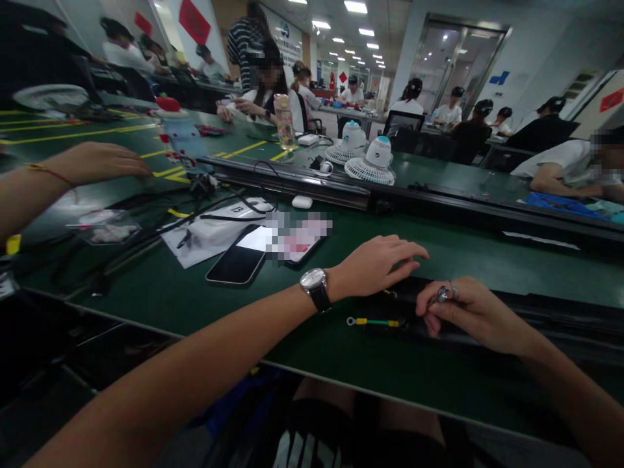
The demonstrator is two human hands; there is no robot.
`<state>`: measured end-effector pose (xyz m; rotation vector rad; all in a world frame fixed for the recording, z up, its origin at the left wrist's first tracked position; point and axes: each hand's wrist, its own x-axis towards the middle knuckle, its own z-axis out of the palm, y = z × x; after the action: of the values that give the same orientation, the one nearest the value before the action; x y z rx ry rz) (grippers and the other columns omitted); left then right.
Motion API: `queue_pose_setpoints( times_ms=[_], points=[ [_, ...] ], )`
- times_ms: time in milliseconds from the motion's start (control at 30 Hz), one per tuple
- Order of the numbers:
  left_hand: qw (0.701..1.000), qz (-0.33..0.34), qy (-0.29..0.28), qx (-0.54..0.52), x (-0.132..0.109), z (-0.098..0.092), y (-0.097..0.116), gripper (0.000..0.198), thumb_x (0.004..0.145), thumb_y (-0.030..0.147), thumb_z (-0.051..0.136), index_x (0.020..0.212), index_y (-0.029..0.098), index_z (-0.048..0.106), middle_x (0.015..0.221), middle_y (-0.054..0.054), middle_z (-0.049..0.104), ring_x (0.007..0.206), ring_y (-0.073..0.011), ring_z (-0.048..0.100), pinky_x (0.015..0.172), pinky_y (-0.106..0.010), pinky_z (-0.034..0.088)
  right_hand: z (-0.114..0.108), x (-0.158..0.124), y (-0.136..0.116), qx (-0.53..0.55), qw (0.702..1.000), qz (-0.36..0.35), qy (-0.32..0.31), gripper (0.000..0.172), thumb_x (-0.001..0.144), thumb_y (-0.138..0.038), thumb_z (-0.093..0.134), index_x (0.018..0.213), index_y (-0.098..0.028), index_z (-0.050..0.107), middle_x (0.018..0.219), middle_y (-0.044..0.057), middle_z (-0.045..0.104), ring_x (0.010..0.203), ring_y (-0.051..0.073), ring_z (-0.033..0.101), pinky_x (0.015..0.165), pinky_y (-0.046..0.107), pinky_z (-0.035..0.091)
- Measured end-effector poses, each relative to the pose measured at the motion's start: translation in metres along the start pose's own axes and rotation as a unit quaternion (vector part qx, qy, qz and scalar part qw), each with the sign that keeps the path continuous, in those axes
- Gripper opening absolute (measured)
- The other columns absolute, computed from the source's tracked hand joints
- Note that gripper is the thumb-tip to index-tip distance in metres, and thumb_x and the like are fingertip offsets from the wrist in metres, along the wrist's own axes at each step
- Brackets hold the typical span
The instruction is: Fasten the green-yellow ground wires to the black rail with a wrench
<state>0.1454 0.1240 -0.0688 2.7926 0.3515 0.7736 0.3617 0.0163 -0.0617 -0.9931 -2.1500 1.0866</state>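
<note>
My left hand (pixel 375 265), with a wristwatch (pixel 314 286) on the wrist, rests palm down on the green table (pixel 195 305) over a long black part (pixel 536 318); its fingers lie flat and hold nothing. My right hand (pixel 468 312) sits just to the right, fingers curled in a pinch at the edge of that black part. What it grips is hidden. A short green wire with yellow ends and a ring terminal (pixel 375 322) lies on the table between the two hands.
A dark phone (pixel 236 263) and a second phone lie left of my hands, beside papers and black cables (pixel 121 250). A co-worker's hand (pixel 97 162) rests at the far left. Two small fans (pixel 373 162) and a bottle (pixel 283 120) stand beyond a black rail. Several people sit behind.
</note>
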Motion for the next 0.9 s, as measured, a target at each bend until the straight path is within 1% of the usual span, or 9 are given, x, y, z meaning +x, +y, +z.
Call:
queue_pose_setpoints(
  times_ms=[133,233,333,533,633,767,900],
  points=[
    [1.0,0.006,0.004,0.0,0.0,-0.0002,0.0007,0.028,0.107,0.027,0.043,0.127,0.017,0.059,0.117,-0.008,0.068,0.098,-0.0187,0.06,0.089,-0.032,0.044,-0.0007,0.0004,0.0001,-0.004,1.0,0.01,0.002,0.022,0.107,-0.031,0.048,0.101,-0.021,0.067,0.073,-0.001,0.067,0.067,0.015,0.065,0.067,0.027,0.048],
    [1.0,0.012,0.005,0.0,-0.0001,-0.0006,0.0013,0.028,0.106,0.026,0.043,0.127,0.017,0.059,0.117,-0.008,0.069,0.097,-0.019,0.06,0.088,-0.032,0.045,-0.0004,0.0,0.0009,0.018,0.999,0.031,0.0,0.024,0.107,-0.035,0.046,0.101,-0.02,0.065,0.073,-0.001,0.064,0.064,0.015,0.063,0.064,0.027,0.048],
    [1.0,0.01,0.004,-0.001,-0.0002,-0.0008,0.0016,0.028,0.106,0.026,0.043,0.127,0.017,0.059,0.116,-0.008,0.069,0.097,-0.019,0.06,0.088,-0.032,0.045,0.0008,-0.0003,0.0015,0.031,0.999,0.041,0.002,0.024,0.108,-0.036,0.045,0.103,-0.021,0.063,0.073,-0.001,0.062,0.065,0.015,0.062,0.064,0.027,0.048],
    [1.0,0.011,0.009,-0.005,-0.0006,0.0005,0.0018,0.026,0.105,0.024,0.045,0.126,0.018,0.06,0.118,-0.008,0.069,0.096,-0.0192,0.06,0.087,-0.033,0.045,0.0011,0.0002,0.0017,0.06,0.997,0.044,-0.005,0.026,0.109,-0.039,0.041,0.103,-0.021,0.059,0.076,0.0,0.061,0.069,0.016,0.06,0.069,0.029,0.046],
    [1.0,0.013,0.008,-0.004,-0.0005,0.0005,0.0019,0.026,0.105,0.023,0.045,0.125,0.018,0.06,0.119,-0.007,0.069,0.097,-0.0191,0.06,0.088,-0.033,0.045,0.0009,0.0006,0.0024,0.072,0.997,0.041,-0.003,0.026,0.109,-0.039,0.04,0.1,-0.021,0.057,0.076,0.0,0.059,0.069,0.017,0.057,0.068,0.029,0.045],
    [1.0,0.012,0.001,-0.001,-0.0003,0.0003,0.0018,0.026,0.105,0.024,0.044,0.126,0.017,0.059,0.118,-0.007,0.07,0.097,-0.019,0.06,0.087,-0.032,0.045,0.0015,0.0011,0.003,0.06,0.998,0.035,0.003,0.025,0.108,-0.036,0.04,0.097,-0.021,0.056,0.077,0.0,0.057,0.069,0.016,0.055,0.069,0.029,0.044],
    [1.0,0.012,0.001,0.002,-0.0007,0.0011,0.0017,0.025,0.105,0.022,0.046,0.125,0.018,0.06,0.119,-0.007,0.069,0.098,-0.0186,0.06,0.088,-0.033,0.045,0.0023,0.0008,0.0041,0.068,0.997,0.026,0.02,0.024,0.108,-0.034,0.04,0.096,-0.021,0.056,0.075,-0.001,0.055,0.067,0.016,0.053,0.067,0.029,0.042]
  ],
)
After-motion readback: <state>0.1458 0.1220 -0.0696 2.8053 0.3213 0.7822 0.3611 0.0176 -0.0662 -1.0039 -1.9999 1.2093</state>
